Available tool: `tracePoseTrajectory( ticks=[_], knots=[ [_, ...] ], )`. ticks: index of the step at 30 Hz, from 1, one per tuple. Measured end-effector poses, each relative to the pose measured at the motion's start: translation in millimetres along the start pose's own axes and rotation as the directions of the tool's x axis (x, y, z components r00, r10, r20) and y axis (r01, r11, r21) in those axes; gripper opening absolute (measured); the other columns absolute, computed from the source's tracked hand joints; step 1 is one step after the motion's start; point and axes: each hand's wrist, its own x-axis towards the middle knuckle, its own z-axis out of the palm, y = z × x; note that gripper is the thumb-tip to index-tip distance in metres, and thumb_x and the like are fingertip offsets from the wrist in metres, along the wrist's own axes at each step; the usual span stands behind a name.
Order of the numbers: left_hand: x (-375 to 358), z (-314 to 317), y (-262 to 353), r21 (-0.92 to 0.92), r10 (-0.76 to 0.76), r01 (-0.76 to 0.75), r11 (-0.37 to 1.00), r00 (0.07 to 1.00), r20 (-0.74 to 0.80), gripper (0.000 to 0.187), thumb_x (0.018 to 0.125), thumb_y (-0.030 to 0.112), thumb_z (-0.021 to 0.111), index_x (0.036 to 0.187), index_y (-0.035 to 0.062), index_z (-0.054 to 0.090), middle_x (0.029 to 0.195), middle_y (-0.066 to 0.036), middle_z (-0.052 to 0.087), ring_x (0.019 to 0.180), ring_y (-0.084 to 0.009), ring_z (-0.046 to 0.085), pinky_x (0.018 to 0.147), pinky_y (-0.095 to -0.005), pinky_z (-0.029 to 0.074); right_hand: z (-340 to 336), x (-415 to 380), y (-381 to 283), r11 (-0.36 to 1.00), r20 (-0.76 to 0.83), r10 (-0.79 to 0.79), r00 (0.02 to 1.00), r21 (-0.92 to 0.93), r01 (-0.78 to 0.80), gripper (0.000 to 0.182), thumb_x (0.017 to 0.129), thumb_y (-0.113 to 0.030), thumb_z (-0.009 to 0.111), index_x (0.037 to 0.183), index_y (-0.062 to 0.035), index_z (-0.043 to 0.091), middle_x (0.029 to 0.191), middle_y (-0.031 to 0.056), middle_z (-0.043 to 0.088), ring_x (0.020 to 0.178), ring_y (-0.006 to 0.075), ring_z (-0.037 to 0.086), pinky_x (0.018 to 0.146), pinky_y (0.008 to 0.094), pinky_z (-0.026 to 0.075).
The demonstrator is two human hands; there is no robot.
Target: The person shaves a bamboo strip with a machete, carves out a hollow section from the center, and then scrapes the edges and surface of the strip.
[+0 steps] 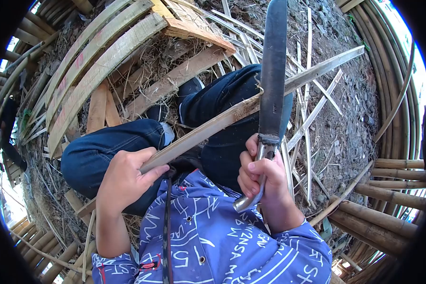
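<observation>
My left hand (128, 177) is wrapped round the near end of a long split bamboo strip (208, 128), its thumb along the top. The strip slants up to the right across my lap, past my knees. In my right hand (266, 175) I grip a machete (272, 71) by its metal handle, with the broad dark blade pointing up. That blade overlaps the strip in this view and hides a short part of it. Just left of the blade, the strip's surface looks rough and fibrous.
A slatted wooden pallet (106, 71) lies in front of me to the left. Thin bamboo strips (309, 118) are scattered on the littered ground to the right. Stacked bamboo poles (374, 222) stand at the right side, and a person's dark leg (7, 137) shows at far left.
</observation>
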Motion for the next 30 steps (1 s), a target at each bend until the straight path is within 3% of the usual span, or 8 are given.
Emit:
tracePoseTrajectory(
  ticks=[3, 7, 10, 19, 22, 26, 28, 30],
  knots=[
    [0, 5, 2, -0.195, -0.109, 0.113, 0.974, 0.993, 0.035, 0.020, 0.080, 0.018, 0.070, 0.082, -0.0002, 0.062, 0.063, -0.021, 0.054, 0.056, -0.0385, 0.053, 0.049, -0.0368, 0.039, -5, -5, -5, 0.998, -0.038, -0.059, 0.998, -0.012, 0.059, 0.024, 0.074, -0.003, 0.051, 0.091, -0.0072, 0.035, 0.054, 0.0030, 0.037, 0.031, 0.0108, 0.036, 0.030, 0.0269, 0.036],
    [0, 11, 0, 0.009, 0.065, -0.064, 0.998, 0.992, -0.104, 0.020, 0.081, 0.017, 0.069, 0.081, -0.0006, 0.059, 0.062, -0.021, 0.054, 0.057, -0.0389, 0.053, 0.050, -0.0390, 0.039, -17, -5, -3, 0.985, -0.102, -0.168, 0.981, 0.017, 0.171, 0.023, 0.075, -0.003, 0.052, 0.090, -0.0078, 0.036, 0.054, 0.0031, 0.038, 0.031, 0.0117, 0.038, 0.029, 0.0288, 0.040],
    [-1, 11, -1, 0.062, 0.091, -0.083, 0.995, 0.987, -0.134, 0.023, 0.082, 0.019, 0.069, 0.079, -0.0004, 0.056, 0.061, -0.021, 0.054, 0.058, -0.0389, 0.054, 0.050, -0.0404, 0.040, -12, -14, 18, 0.997, 0.007, 0.029, 1.000, -0.078, -0.028, 0.025, 0.075, -0.003, 0.055, 0.089, -0.0076, 0.035, 0.054, 0.0043, 0.037, 0.033, 0.0129, 0.041, 0.031, 0.0294, 0.040],
    [1, 15, 4, 0.195, 0.176, -0.132, 0.972, 0.958, -0.226, 0.022, 0.083, 0.018, 0.068, 0.080, 0.0010, 0.053, 0.063, -0.019, 0.056, 0.059, -0.0375, 0.057, 0.050, -0.0415, 0.040, -5, -16, 5, 0.996, 0.010, 0.092, 0.996, -0.016, -0.092, 0.026, 0.074, 0.000, 0.053, 0.089, -0.0077, 0.034, 0.053, 0.0048, 0.037, 0.032, 0.0135, 0.038, 0.031, 0.0292, 0.035],
    [3, 16, 4, 0.186, 0.172, -0.128, 0.974, 0.955, -0.243, 0.023, 0.083, 0.017, 0.068, 0.079, 0.0012, 0.053, 0.062, -0.018, 0.056, 0.058, -0.0374, 0.057, 0.050, -0.0417, 0.040, -19, -22, -14, 0.998, 0.039, 0.050, 0.998, -0.040, -0.048, 0.022, 0.074, 0.002, 0.053, 0.087, -0.0040, 0.036, 0.053, 0.0055, 0.041, 0.033, 0.0137, 0.043, 0.031, 0.0287, 0.038],
    [2, 18, 2, 0.170, 0.162, -0.119, 0.978, 0.950, -0.268, 0.023, 0.083, 0.018, 0.068, 0.078, 0.0014, 0.052, 0.062, -0.018, 0.056, 0.058, -0.0373, 0.056, 0.050, -0.0420, 0.040, -26, -11, -13, 0.970, -0.138, -0.190, 0.972, 0.127, 0.208, 0.024, 0.075, 0.000, 0.051, 0.091, -0.0060, 0.034, 0.053, 0.0055, 0.039, 0.031, 0.0128, 0.040, 0.031, 0.0288, 0.039],
    [5, 15, 3, 0.175, 0.151, -0.111, 0.978, 0.960, -0.235, 0.023, 0.083, 0.018, 0.068, 0.078, 0.0014, 0.052, 0.063, -0.018, 0.056, 0.058, -0.0373, 0.056, 0.050, -0.0420, 0.040, -26, -14, -3, 0.984, -0.068, -0.137, 0.988, 0.106, 0.144, 0.024, 0.073, 0.003, 0.050, 0.090, -0.0060, 0.035, 0.052, 0.0051, 0.040, 0.032, 0.0139, 0.042, 0.031, 0.0290, 0.039],
    [7, 13, 3, 0.193, 0.159, -0.124, 0.973, 0.970, -0.181, 0.023, 0.084, 0.018, 0.068, 0.079, 0.0013, 0.052, 0.063, -0.018, 0.057, 0.058, -0.0373, 0.056, 0.050, -0.0420, 0.040, -17, -20, -1, 0.988, 0.006, 0.055, 0.998, -0.143, -0.054, 0.024, 0.071, 0.004, 0.051, 0.088, -0.0042, 0.037, 0.052, 0.0059, 0.042, 0.033, 0.0148, 0.044, 0.032, 0.0286, 0.039]
  ],
)
